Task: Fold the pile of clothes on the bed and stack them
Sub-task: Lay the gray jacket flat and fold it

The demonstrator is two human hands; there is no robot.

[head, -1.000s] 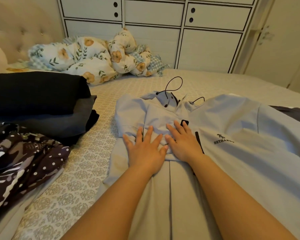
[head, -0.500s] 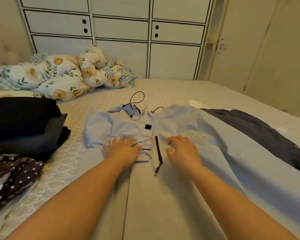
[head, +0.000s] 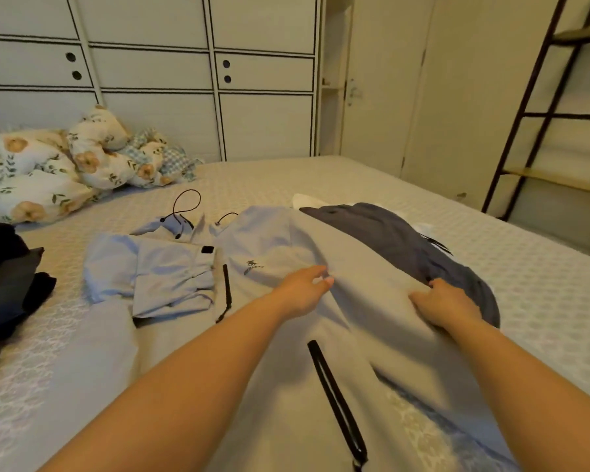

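Jacket chest mark: the light blue jacket (head: 276,253) carries a small dark emblem (head: 252,267) on its chest, an animal-like figure above one short line of lettering (too small and blurred to spell out here).
Position of the mark: it sits just beside the black chest zipper (head: 226,287), on the side toward the left hand (head: 302,289).
Black tab: a small black patch (head: 207,249) on the folded sleeve shows no legible writing.
Other surfaces: no readable words, numbers or signs on the dark garment (head: 406,243), the floral bedding (head: 65,165) or the cabinet doors (head: 263,73).
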